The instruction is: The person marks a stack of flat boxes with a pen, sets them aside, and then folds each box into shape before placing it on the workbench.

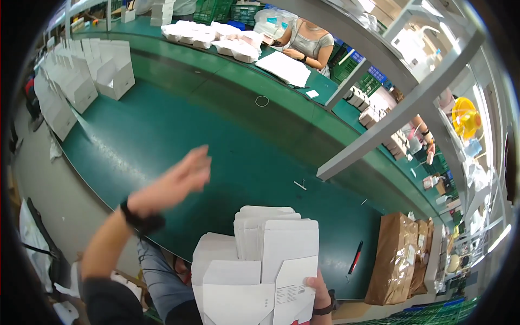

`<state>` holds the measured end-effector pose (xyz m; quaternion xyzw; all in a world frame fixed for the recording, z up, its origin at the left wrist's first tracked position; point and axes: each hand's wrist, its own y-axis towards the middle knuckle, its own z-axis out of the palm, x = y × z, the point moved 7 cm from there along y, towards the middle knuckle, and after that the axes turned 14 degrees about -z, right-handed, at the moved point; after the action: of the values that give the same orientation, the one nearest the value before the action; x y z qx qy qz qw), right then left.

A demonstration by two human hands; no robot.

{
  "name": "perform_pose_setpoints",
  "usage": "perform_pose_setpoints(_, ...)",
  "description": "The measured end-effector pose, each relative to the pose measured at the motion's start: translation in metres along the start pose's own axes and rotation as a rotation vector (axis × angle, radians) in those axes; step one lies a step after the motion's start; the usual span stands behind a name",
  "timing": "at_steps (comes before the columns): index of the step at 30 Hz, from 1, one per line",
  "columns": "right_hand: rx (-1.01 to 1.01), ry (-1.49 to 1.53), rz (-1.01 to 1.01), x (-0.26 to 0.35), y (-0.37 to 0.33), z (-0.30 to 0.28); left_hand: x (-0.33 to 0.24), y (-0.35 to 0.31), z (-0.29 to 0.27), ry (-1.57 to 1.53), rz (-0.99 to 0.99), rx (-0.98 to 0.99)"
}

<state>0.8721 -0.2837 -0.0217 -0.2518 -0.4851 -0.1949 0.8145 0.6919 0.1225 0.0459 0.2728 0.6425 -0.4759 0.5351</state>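
A stack of flat, folded white cardboard boxes (290, 244) stands fanned out at the lower middle, close to my body. My right hand (320, 290) grips its right side, with the thumb over a box that bears a printed label; the other fingers are hidden behind. Over the green table (233, 173), my left hand (187, 176) is raised to the left of the stack. It is slightly blurred, the fingers reach forward, and nothing shows in it. Opened white boxes (116, 76) stand in rows at the table's far left end.
A grey metal post (374, 130) rises at the right. Near it lie a white scrap (299, 186) and a red and black pen (356, 257). Brown wrapped packages (398, 260) stand at the right edge. Across the table a person (309, 43) handles items beside white trays (238, 46).
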Motion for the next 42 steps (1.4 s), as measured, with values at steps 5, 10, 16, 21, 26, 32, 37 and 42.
perform_pose_setpoints(5, 0.004, 0.043, -0.094, -0.005, 0.006, 0.011, 0.105, -0.098, 0.072, -0.441, -0.104, 0.086)
perform_pose_setpoints(10, -0.016, 0.112, -0.16, -0.006, 0.001, -0.01, 0.065, -0.113, 0.112, -0.242, 0.038, 0.07)
perform_pose_setpoints(16, 0.021, -0.147, -0.468, 0.02, -0.021, -0.085, -0.034, -0.114, 0.138, 0.074, 0.287, 0.067)
perform_pose_setpoints(21, 0.076, -0.371, -0.573, 0.022, -0.011, -0.091, -0.072, -0.128, 0.147, 0.202, 0.777, 0.109)
perform_pose_setpoints(26, 0.17, -0.563, -0.669, 0.023, -0.005, -0.086, -0.004, -0.101, 0.141, 0.193, 0.696, 0.077)
perform_pose_setpoints(32, 0.084, -0.517, -0.619, -0.009, 0.013, -0.101, 0.043, -0.085, 0.156, 0.222, 0.6, -0.01)
perform_pose_setpoints(37, -0.143, -0.411, -0.519, -0.016, 0.003, -0.098, 0.047, -0.09, 0.161, 0.157, 0.492, -0.025)
perform_pose_setpoints(42, -0.039, -0.227, -0.683, 0.067, 0.014, -0.035, 0.027, -0.087, 0.164, 0.009, 0.173, -0.076)
